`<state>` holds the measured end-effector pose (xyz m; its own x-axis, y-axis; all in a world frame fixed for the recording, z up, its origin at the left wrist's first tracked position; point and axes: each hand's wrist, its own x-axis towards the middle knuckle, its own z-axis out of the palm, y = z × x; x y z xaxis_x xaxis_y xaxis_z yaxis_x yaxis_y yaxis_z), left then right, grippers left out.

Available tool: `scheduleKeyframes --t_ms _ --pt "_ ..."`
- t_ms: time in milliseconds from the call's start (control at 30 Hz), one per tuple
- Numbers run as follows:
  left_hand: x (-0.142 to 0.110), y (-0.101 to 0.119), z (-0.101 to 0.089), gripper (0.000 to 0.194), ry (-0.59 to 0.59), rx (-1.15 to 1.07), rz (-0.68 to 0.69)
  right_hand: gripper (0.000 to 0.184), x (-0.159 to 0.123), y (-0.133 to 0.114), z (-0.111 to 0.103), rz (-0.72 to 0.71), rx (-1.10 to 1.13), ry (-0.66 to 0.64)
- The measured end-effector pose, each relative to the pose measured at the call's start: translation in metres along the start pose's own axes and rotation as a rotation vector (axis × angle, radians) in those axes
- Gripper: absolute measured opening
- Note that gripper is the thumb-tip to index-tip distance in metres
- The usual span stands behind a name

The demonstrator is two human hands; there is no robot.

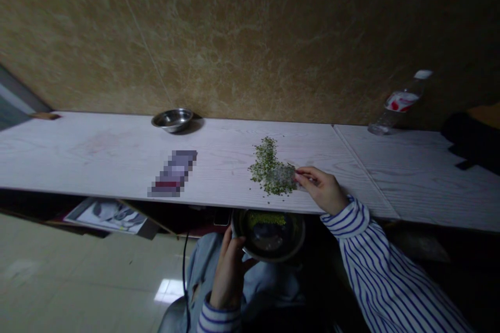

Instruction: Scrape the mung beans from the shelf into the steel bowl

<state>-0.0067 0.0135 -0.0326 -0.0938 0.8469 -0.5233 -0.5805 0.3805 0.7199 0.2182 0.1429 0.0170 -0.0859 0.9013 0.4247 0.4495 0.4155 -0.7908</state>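
Note:
A loose patch of small green beans, like mung beans, lies on the white wood-grain tabletop. At its right edge my right hand is closed in a pinch on a see-through greyish piece, which lies over some of the beans; its exact kind is unclear. My left hand grips the left rim of a round metal bowl, held above my lap just below the table's front edge. More green beans are gathered along the bowl's far side. Its near inside is dark.
A small steel bowl stands near the wall. A pixelated flat item lies left of the beans. Farther right are a clear plastic bottle and a dark item. Under the tabletop is a shelf holding a box.

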Motion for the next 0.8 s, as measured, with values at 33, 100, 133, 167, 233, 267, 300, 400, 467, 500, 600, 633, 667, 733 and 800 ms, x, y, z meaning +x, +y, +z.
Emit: scheduleKeyframes --t_ms 33,100,133,167,233,267,300,400,467,500,600,633,667,733,800 --pt "0.000 0.000 -0.001 0.061 0.002 0.001 0.004 0.019 -0.003 -0.001 0.000 -0.023 -0.044 -0.003" --pt "0.001 -0.001 -0.002 0.062 0.004 -0.003 0.010 0.018 -0.008 -0.003 0.001 -0.077 -0.147 -0.004" --pt "0.001 -0.001 -0.002 0.063 0.005 -0.004 0.010 0.018 -0.009 -0.005 0.001 -0.109 -0.202 -0.001" --pt "0.001 -0.001 -0.001 0.064 0.007 -0.003 0.007 0.017 -0.010 -0.006 0.001 -0.143 -0.253 0.003" --pt "0.001 -0.001 -0.001 0.065 0.008 0.002 -0.004 0.017 -0.010 -0.010 0.002 -0.217 -0.333 0.013" --pt "0.001 -0.001 -0.001 0.064 0.006 0.007 -0.011 0.016 -0.010 -0.012 0.003 -0.252 -0.362 0.014" --pt "0.001 -0.001 -0.001 0.062 0.001 0.012 -0.016 0.016 -0.010 -0.014 0.003 -0.283 -0.384 0.012" --pt "0.001 0.000 -0.002 0.059 -0.008 0.024 -0.025 0.016 -0.013 -0.018 0.004 -0.342 -0.418 0.001" --pt "0.001 0.000 -0.003 0.058 -0.011 0.030 -0.022 0.016 -0.016 -0.019 0.003 -0.360 -0.420 -0.005" --pt "0.002 0.000 -0.004 0.058 -0.018 0.031 -0.020 0.016 -0.018 -0.020 0.002 -0.365 -0.417 -0.006" --pt "0.002 -0.001 -0.005 0.057 -0.035 0.024 -0.020 0.015 -0.022 -0.020 -0.001 -0.374 -0.414 0.018" --pt "0.002 -0.001 -0.004 0.057 -0.031 0.022 -0.021 0.015 -0.023 -0.020 -0.002 -0.375 -0.418 0.027" --pt "0.002 -0.002 -0.004 0.057 -0.025 0.024 -0.020 0.015 -0.024 -0.020 -0.003 -0.375 -0.423 0.035" --pt "0.002 -0.002 -0.003 0.057 -0.019 0.028 -0.012 0.014 -0.025 -0.020 -0.003 -0.371 -0.432 0.040" --pt "0.002 -0.003 -0.002 0.058 -0.016 0.030 -0.006 0.015 -0.027 -0.020 -0.003 -0.360 -0.434 0.033"
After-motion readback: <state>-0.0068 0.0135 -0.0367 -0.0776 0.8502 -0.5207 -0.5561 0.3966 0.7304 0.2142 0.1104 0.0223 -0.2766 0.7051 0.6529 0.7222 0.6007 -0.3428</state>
